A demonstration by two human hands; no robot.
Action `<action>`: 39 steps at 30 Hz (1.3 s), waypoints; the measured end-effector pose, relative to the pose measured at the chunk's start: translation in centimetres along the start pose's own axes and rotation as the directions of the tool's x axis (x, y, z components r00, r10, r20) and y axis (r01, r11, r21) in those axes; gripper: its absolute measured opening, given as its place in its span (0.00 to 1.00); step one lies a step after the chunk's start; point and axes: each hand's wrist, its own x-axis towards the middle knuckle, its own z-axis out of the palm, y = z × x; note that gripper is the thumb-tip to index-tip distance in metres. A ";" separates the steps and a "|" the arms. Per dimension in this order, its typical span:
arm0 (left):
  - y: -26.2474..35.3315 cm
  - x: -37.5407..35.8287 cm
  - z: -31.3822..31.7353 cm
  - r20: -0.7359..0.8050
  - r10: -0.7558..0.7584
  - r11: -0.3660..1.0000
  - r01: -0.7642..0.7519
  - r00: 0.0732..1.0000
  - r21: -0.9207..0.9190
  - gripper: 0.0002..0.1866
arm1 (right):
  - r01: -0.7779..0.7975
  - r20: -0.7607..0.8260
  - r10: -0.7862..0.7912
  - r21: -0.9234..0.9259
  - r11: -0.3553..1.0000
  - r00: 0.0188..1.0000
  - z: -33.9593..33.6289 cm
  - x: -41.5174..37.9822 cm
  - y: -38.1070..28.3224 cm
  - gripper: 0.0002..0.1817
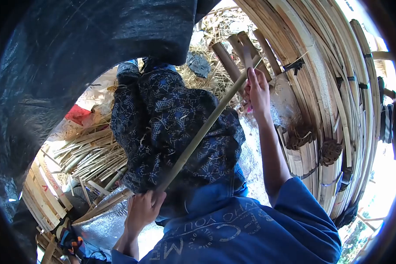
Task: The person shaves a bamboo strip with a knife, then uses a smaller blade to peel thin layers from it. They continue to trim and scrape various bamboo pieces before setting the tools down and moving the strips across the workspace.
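A long greenish bamboo strip (202, 132) runs diagonally across my lap, over a dark blue patterned cloth (174, 112). Around its lower end, near my waist, my left hand (145, 209) is closed. Farther out, my right hand (257, 91) grips near the upper end, thumb lying along it. A flat brownish piece (246, 48) extends away just beyond the right thumb; I cannot tell whether that hand holds it too. Something small and pink (250, 108) shows under the right fingers. A thin pale sliver points out to the right past this hand.
Tied bundles of bamboo slats (339, 88) curve along the right. Short bamboo pieces (226, 59) lie ahead among shavings. To the left is a heap of split sticks (94, 149), with marked slats (44, 189) below. A dark plastic sheet (88, 48) hangs at upper left.
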 end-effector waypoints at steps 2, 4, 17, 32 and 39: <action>-0.4 0.0 -0.4 0.067 0.047 0.994 -0.054 0.997 0.098 0.28 | -0.242 0.279 0.104 0.528 0.814 0.955 -1.8 1.0 1.2 0.12; -2.0 0.4 -0.1 0.123 0.012 0.997 -0.020 0.992 0.068 0.30 | -0.281 0.259 0.149 0.609 0.742 0.954 -1.6 0.5 0.1 0.09; 0.7 2.1 0.5 -0.019 0.017 0.947 -0.023 1.000 -0.322 0.22 | -0.090 0.039 0.082 0.484 0.870 0.996 -2.0 2.2 -1.7 0.06; 13.1 9.9 -5.4 -0.242 0.407 0.725 -0.472 0.881 -0.501 0.14 | -0.054 0.186 -0.065 0.569 0.821 0.980 0.4 -3.7 -8.2 0.11; 13.3 14.1 -1.6 -0.171 0.349 0.482 -0.333 0.922 -0.810 0.14 | -0.131 0.164 0.060 0.470 0.873 0.985 -0.2 -4.1 -6.9 0.14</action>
